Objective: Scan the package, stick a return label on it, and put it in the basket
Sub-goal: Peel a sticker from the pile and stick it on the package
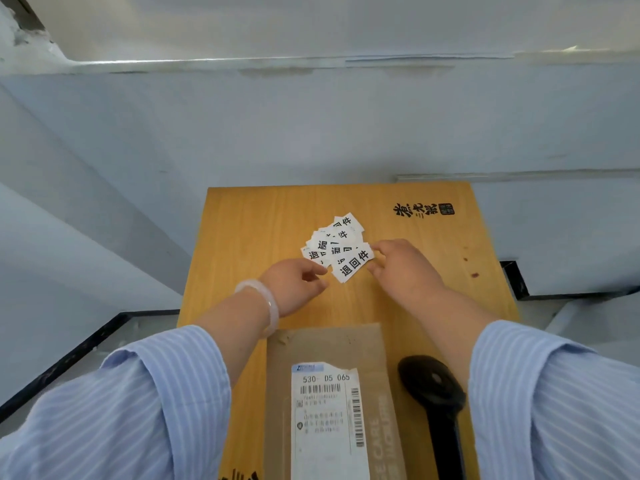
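A brown cardboard package [332, 344] with a white shipping slip and barcodes lies at the near edge of the wooden table [242, 230]. A black handheld scanner [434, 389] rests right of it. Beyond the package lies a pile of several white return labels [329, 239] with black print. One return label [353, 264] is pinched between both hands: my left hand [294, 282] grips its left corner, my right hand [403, 268] its right end. No basket is in view.
The small yellow-brown table has printed black characters at its far right [420, 210]. Pale walls stand behind and to the left. A floor with a dark baseboard line [69, 358] runs along the left side.
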Demonstrator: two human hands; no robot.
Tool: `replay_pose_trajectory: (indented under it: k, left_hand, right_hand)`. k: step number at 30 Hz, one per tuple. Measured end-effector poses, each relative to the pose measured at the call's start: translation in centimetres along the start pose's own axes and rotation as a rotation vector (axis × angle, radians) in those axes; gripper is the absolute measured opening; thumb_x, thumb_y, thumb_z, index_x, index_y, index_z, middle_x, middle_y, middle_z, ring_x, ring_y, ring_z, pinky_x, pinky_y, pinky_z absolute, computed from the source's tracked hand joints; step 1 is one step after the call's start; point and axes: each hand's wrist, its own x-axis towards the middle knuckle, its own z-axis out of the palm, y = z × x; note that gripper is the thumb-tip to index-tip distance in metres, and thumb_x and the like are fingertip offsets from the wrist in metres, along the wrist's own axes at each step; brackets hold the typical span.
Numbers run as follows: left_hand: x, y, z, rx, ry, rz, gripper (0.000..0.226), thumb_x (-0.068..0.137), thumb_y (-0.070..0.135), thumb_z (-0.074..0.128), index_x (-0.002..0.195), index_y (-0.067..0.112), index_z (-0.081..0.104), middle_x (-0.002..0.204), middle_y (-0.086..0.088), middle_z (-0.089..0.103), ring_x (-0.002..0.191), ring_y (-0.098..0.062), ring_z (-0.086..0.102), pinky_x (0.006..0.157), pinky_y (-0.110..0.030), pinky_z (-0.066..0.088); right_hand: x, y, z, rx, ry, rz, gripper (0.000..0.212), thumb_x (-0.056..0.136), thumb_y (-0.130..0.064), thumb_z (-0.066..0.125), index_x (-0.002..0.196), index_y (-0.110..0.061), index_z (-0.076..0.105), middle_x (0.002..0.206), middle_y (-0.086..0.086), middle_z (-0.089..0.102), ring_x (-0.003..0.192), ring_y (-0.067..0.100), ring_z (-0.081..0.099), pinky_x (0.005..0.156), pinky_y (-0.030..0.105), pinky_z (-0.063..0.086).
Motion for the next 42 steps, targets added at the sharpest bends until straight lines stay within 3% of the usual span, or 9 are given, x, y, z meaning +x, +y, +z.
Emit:
replay_pose_trajectory:
  k: [4, 10, 15, 20, 23, 27, 30, 37, 42]
  left_hand:
    - [1.8, -0.6, 0.5, -0.041, -0.025, -0.011, 0.024, 0.087, 0.032, 0.064, 0.109, 0.026, 0.069, 0.112, 0.002, 0.068, 0.094, -0.018, 0.067, 0.093, -0.037, 0.052]
    - [2.3, -0.4, 0.6, -0.063, 0.012, -0.013, 0.026, 0.087, 0.031, 0.064, 0.112, 0.026, 0.067, 0.102, 0.004, 0.065, 0.093, -0.019, 0.068, 0.091, -0.037, 0.052]
    - [2.2, -0.4, 0.1, -0.076, 0.055, -0.015, 0.024, 0.088, 0.030, 0.062, 0.111, 0.026, 0.067, 0.100, 0.006, 0.065, 0.093, -0.017, 0.065, 0.087, -0.032, 0.051]
    - [1.8, -0.1, -0.3, -0.126, 0.079, -0.034, 0.025, 0.091, 0.030, 0.058, 0.114, 0.025, 0.066, 0.097, 0.003, 0.066, 0.086, -0.017, 0.064, 0.072, -0.027, 0.046]
    - [1.3, 0.1, -0.8, -0.149, 0.081, -0.033, 0.026, 0.091, 0.029, 0.058, 0.115, 0.023, 0.066, 0.097, 0.001, 0.070, 0.090, -0.019, 0.068, 0.077, -0.031, 0.053]
    - [-0.3, 1.0, -1.5, -0.198, 0.124, -0.012, 0.031, 0.091, 0.032, 0.058, 0.121, 0.024, 0.063, 0.107, 0.002, 0.068, 0.094, -0.017, 0.068, 0.086, -0.037, 0.055]
    - [-2.1, 2.3, -2.0, -0.266, 0.163, 0.019, 0.036, 0.091, 0.035, 0.059, 0.127, 0.026, 0.058, 0.109, 0.008, 0.066, 0.097, -0.015, 0.065, 0.089, -0.038, 0.053]
    - [-8.5, 5.0, -2.9, -0.482, 0.270, 0.070, 0.014, 0.091, 0.025, 0.062, 0.096, 0.013, 0.068, 0.079, 0.007, 0.071, 0.062, -0.002, 0.061, 0.060, -0.024, 0.046]
    - [-13.4, 6.0, -3.1, -0.684, 0.295, 0.042, 0.009, 0.085, 0.026, 0.071, 0.085, 0.017, 0.071, 0.076, 0.007, 0.070, 0.065, -0.005, 0.060, 0.057, -0.022, 0.045]
  right_hand:
    - [2.3, -0.3, 0.9, -0.041, 0.033, 0.045, 0.049, 0.087, -0.039, 0.064, 0.131, -0.022, 0.055, 0.130, 0.007, 0.051, 0.121, 0.027, 0.048, 0.100, 0.042, 0.044]
    - [2.5, 0.0, 2.0, 0.084, 0.115, 0.122, 0.021, 0.081, -0.034, 0.073, 0.091, -0.023, 0.058, 0.101, 0.002, 0.061, 0.092, 0.023, 0.059, 0.078, 0.036, 0.050]
    - [1.8, -0.1, 1.3, 0.179, 0.117, 0.142, 0.023, 0.090, -0.036, 0.062, 0.104, -0.018, 0.066, 0.092, -0.002, 0.065, 0.083, 0.020, 0.059, 0.071, 0.031, 0.047]
    - [0.7, -0.8, 0.4, 0.261, 0.192, 0.076, 0.028, 0.095, -0.029, 0.055, 0.115, -0.018, 0.072, 0.113, 0.004, 0.069, 0.088, 0.019, 0.060, 0.074, 0.025, 0.041]
    - [-0.1, -1.2, -0.6, 0.338, 0.234, 0.070, 0.028, 0.095, -0.026, 0.056, 0.116, -0.014, 0.071, 0.113, 0.004, 0.069, 0.090, 0.017, 0.057, 0.078, 0.024, 0.039]
    - [-1.5, -1.8, -2.0, 0.482, 0.212, 0.079, 0.022, 0.092, -0.025, 0.061, 0.109, -0.014, 0.072, 0.093, -0.001, 0.069, 0.083, 0.015, 0.060, 0.077, 0.029, 0.047]
    - [-3.2, -2.5, -3.2, 0.607, 0.148, 0.047, 0.017, 0.089, -0.022, 0.066, 0.104, -0.016, 0.070, 0.087, -0.005, 0.071, 0.071, 0.009, 0.062, 0.068, 0.027, 0.052]
    - [-9.0, -4.8, -7.2, 0.617, 0.053, -0.052, 0.009, 0.090, -0.017, 0.064, 0.098, -0.020, 0.066, 0.086, -0.002, 0.071, 0.064, 0.008, 0.059, 0.057, 0.019, 0.049]
    - [-13.5, -5.6, -9.1, 0.705, 0.096, -0.071, 0.010, 0.088, -0.017, 0.067, 0.097, -0.020, 0.067, 0.085, 0.001, 0.073, 0.060, 0.007, 0.060, 0.060, 0.025, 0.053]
